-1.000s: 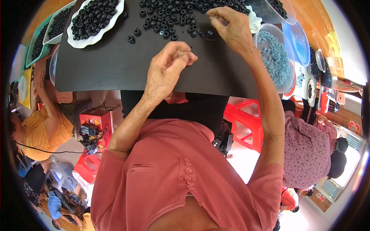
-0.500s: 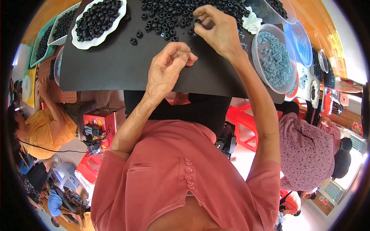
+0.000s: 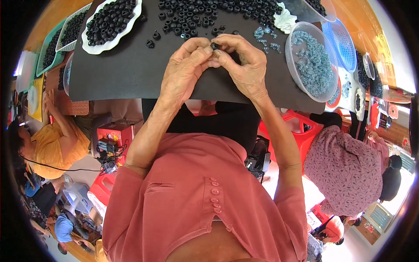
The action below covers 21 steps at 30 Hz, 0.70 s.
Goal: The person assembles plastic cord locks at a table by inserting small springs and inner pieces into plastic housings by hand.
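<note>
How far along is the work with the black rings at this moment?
Done, it seems: a white tray heaped with black rings. In hand: the left hand and right hand meet fingertip to fingertip on one small black ring. Left: the loose ring pile and a clear tub of blue-grey springs.

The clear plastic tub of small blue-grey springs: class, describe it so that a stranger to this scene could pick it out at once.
Start at the black mat covering the worktable and follow it to its right edge. There sits a round clear plastic tub, right of the two hands. Unlike the white tray of black rings, it holds small blue-grey coils.
</note>
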Available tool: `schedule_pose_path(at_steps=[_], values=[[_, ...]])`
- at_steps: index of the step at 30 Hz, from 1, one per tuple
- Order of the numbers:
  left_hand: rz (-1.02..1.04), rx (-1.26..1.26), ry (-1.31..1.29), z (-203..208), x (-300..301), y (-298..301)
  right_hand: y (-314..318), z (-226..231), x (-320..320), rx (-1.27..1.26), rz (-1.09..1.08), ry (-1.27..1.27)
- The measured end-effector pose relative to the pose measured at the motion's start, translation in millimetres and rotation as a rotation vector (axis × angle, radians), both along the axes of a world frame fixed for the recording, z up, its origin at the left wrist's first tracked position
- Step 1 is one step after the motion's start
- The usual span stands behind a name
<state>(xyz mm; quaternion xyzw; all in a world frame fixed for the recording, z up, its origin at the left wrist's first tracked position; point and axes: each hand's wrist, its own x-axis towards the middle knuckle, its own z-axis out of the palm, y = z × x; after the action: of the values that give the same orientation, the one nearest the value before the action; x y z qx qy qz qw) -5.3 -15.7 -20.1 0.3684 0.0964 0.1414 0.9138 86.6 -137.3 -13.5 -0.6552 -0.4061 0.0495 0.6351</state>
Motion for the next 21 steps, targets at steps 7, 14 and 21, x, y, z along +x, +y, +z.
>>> schedule_pose_path(at_steps=[7,14,21], values=[[0.089,0.284,0.108,0.1,-1.7,-7.1,-6.4,-2.4,-3.5,0.009,-0.049,0.001],[0.077,0.417,0.14,-1.4,-2.5,-8.8,-11.2,-4.2,-7.6,0.048,-0.054,0.2],[0.055,0.349,0.094,-3.6,-3.3,-5.8,-11.6,-1.7,-7.3,-0.007,-0.067,0.005]])
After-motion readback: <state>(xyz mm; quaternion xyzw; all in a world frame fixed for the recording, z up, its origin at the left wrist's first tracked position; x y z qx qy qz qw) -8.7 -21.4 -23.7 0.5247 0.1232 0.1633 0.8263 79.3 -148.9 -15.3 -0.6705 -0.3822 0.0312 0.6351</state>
